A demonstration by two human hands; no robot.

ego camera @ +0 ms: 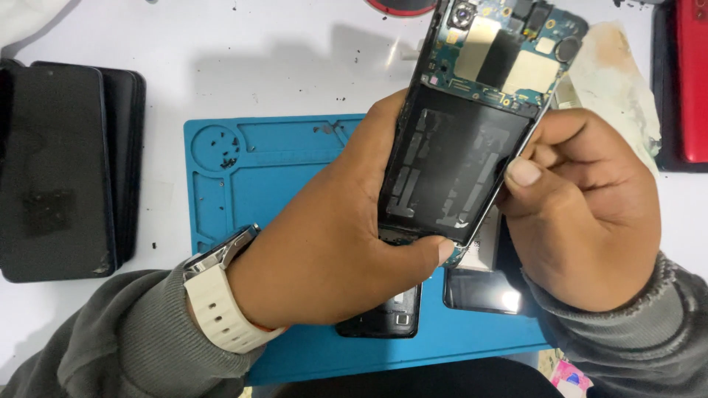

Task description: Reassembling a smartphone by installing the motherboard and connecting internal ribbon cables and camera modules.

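1. The left hand [332,243] grips an opened phone [472,125] from behind, its thumb pressed on the phone's lower edge.
2. The right hand [590,214] pinches the phone's right edge, thumb on the bare battery bay.
3. The phone is held tilted above the blue mat [251,177], circuit board uppermost.
4. Dark parts [383,317] lie on the mat under the hands.
5. Left of the mat lies a stack of black phones [66,162].
6. A red phone [693,81] lies far right of the mat.

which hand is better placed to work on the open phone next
Right, probably. The left hand grips the open phone from behind, steadying it; the right hand pinches only its side edge, so it could let go.
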